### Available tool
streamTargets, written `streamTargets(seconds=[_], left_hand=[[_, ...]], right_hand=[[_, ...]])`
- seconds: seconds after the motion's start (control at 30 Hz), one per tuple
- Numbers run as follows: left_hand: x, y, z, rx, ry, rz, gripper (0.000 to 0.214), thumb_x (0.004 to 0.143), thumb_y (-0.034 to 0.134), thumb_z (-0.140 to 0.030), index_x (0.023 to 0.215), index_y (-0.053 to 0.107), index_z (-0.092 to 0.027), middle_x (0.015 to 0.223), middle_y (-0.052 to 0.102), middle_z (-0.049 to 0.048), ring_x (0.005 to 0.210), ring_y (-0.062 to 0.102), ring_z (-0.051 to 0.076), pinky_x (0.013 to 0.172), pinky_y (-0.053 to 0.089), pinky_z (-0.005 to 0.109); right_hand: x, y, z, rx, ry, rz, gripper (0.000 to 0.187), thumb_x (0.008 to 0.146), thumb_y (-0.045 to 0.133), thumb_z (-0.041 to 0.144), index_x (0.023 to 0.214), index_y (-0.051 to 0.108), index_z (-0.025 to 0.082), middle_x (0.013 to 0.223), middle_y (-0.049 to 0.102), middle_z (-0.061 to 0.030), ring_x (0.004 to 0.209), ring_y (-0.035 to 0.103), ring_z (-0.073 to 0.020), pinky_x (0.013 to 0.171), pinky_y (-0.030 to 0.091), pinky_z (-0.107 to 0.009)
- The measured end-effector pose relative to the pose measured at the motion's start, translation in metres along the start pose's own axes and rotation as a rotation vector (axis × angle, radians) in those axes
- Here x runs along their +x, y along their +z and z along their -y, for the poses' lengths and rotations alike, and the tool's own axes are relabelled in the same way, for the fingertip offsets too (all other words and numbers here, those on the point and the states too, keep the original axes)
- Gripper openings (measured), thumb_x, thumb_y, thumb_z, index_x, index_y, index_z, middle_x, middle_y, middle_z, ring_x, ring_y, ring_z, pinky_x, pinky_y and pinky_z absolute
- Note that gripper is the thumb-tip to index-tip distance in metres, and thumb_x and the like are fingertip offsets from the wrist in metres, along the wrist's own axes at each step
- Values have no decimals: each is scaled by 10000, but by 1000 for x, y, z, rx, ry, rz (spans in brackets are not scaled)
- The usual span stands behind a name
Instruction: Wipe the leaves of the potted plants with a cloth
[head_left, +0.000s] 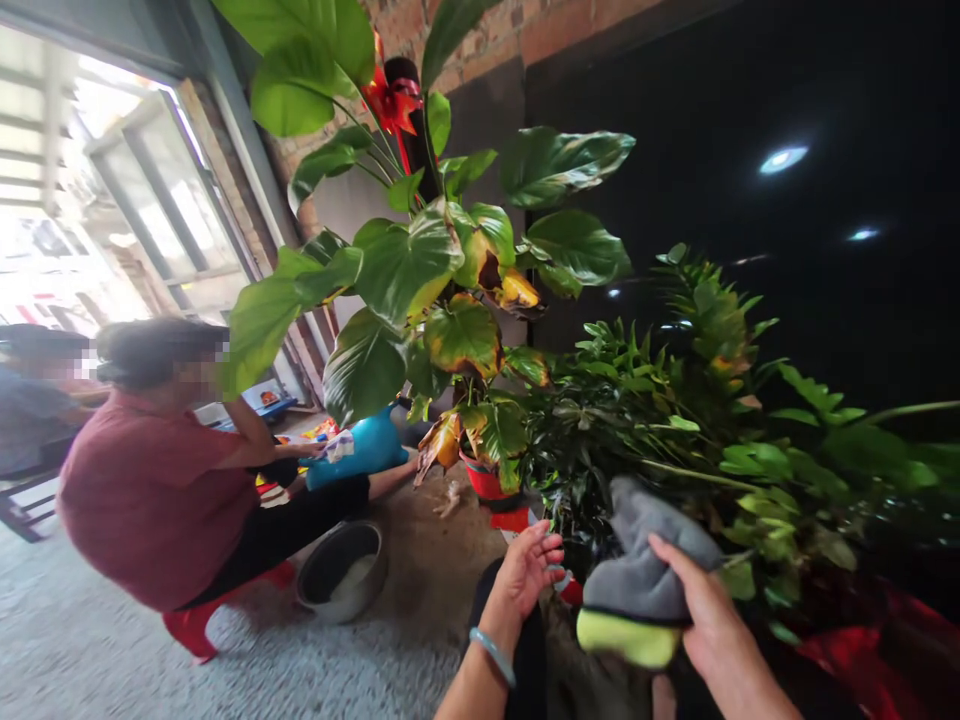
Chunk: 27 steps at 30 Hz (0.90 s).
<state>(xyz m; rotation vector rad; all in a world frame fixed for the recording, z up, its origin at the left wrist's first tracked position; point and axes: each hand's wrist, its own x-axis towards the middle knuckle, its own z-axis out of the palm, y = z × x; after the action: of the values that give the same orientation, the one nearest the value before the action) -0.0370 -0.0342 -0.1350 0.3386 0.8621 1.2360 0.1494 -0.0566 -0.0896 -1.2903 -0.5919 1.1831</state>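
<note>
In my right hand (703, 600) is a grey cloth (645, 540) with a yellow-green underside, gripped at its right edge and hanging in loose folds. My left hand (531, 565) is just left of the cloth, palm turned up and fingers loosely curled apart, holding nothing. A pale bangle circles that wrist. Beyond both hands grows a dense, dark green leafy plant (600, 430). Behind it to the left, a tall broad-leaved plant (412, 265) rises from a red pot (487, 480); several of its leaves are browned and yellow.
At left, a person in a red shirt (157, 480) sits on a red stool (199, 620) with a white cloth (339, 446) at a blue object (367, 445). A grey bucket (341, 570) stands on the floor beside them. A second person (37, 400) sits farther left. Dark reflective panels (750, 150) line the right.
</note>
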Motion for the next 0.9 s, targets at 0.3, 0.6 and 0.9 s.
streamTargets(seconds=[0.3, 0.6, 0.9], left_hand=[[19, 10, 5, -51, -70, 1, 266, 714, 665, -284, 932, 565, -168, 883, 646, 36, 605, 592, 134, 601, 427, 275], [33, 27, 8, -221, -28, 50, 92, 716, 644, -229, 750, 605, -153, 749, 670, 36, 563, 580, 140, 623, 436, 292], [46, 31, 9, -231, -44, -63, 75, 746, 645, -180, 809, 607, -163, 641, 620, -17, 455, 505, 86, 531, 398, 245]], right_hand=[[-12, 8, 79, 158, -229, -175, 450, 389, 806, 297, 800, 689, 156, 760, 757, -65, 747, 705, -282, 602, 583, -350], [-37, 12, 7, -15, 143, 92, 393, 428, 779, 381, 732, 702, 144, 635, 739, -66, 668, 702, -284, 612, 559, -349], [19, 4, 58, -23, -193, -379, 543, 408, 782, 389, 877, 661, 146, 812, 753, -105, 864, 689, -345, 700, 562, -419]])
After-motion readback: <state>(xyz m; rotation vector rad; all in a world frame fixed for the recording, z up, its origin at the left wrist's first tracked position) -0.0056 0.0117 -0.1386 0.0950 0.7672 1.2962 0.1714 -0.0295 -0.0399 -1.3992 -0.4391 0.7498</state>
